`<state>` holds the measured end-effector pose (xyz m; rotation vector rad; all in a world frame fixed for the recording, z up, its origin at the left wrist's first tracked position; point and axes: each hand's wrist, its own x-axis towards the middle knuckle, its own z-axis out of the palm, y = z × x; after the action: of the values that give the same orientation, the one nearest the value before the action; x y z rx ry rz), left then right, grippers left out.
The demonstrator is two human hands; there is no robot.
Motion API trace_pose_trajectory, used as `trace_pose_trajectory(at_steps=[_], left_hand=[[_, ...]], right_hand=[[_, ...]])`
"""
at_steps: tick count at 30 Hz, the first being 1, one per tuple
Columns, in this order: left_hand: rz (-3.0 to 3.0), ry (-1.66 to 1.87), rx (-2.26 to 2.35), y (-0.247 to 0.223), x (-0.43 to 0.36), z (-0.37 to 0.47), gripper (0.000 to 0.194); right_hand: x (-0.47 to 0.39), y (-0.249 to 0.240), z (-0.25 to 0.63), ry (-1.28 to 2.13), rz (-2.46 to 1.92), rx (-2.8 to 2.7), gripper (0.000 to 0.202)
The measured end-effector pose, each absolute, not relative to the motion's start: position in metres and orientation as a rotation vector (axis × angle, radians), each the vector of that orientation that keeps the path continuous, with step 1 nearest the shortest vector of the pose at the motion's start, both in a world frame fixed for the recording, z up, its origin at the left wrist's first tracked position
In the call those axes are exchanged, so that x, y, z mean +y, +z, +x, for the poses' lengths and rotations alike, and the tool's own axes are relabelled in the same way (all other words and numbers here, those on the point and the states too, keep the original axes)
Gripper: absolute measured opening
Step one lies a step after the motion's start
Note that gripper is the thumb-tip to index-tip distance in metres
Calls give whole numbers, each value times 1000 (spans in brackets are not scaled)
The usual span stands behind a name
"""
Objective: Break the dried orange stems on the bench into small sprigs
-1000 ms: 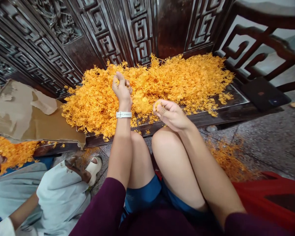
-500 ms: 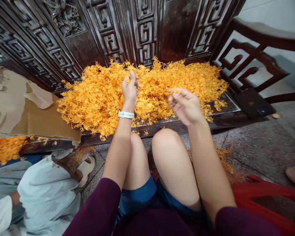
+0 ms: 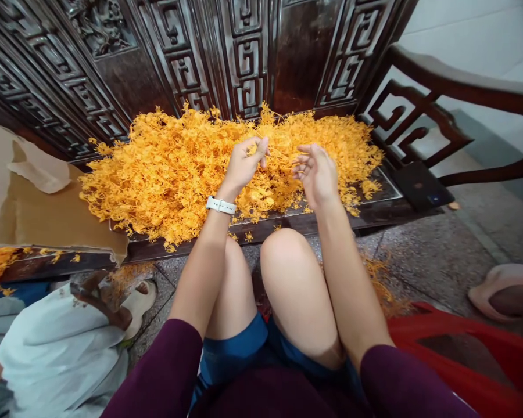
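Observation:
A long heap of orange, spidery, flower-like pieces [image 3: 174, 174] on thin stems lies before me, and both my hands are over its front middle. My left hand [image 3: 245, 162], with a white band [image 3: 221, 205] on its wrist, is closed in a pinch. Orange shows between thumb and forefinger, seemingly one of these pieces, though it blends into the heap behind. A short gap to the right, my right hand [image 3: 320, 174] has its palm turned inward and its fingers loosely bent and apart. I see nothing clearly held in it.
The heap rests on a dark wooden bench [image 3: 361, 217] with a carved back [image 3: 303, 64]. Torn cardboard [image 3: 43, 215] stands at left, beside a person's pale-clad leg [image 3: 65, 342]. A dark flat case [image 3: 422, 186] lies at right. A red plastic stool [image 3: 466, 354] is at lower right.
My left hand has moved right and a little down, toward the other hand. My right hand has turned upward and its fingers have loosened. The whole view has shifted slightly right.

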<state>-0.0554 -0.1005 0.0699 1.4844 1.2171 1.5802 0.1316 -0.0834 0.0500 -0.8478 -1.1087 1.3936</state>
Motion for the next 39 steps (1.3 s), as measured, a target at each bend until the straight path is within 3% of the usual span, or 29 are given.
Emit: trace_pose_trajectory(at_steps=[3,10,16,22,31,34,39], left_hand=[[1590,1450,1182,68,-103,-52,57],[1867,1324,1229,65,-108,-48,59],[1853,1476,1328,65,-104,-38,36],[1778,1644,1432,59,-96,-28,34],[1416,1816,1494,60,-82,-45,39],[1112,1956,1557,55,-71,-71,48],[1039,1824,1465,54,-74,-92,51]], right_hand=[[-92,51,116,1300,-821,-1204,61],[-99,44,109,1009,-812,-1321,51],[-91,36,115,1115,-813,-1157,55],[-87,32,111,1266,-846,-1062,63],[-150,74,103,1036,-695,-1488,52],[-172,94,111,1160,-458,-1823,41],[-171,102,124,1668,-75,-2233,22]])
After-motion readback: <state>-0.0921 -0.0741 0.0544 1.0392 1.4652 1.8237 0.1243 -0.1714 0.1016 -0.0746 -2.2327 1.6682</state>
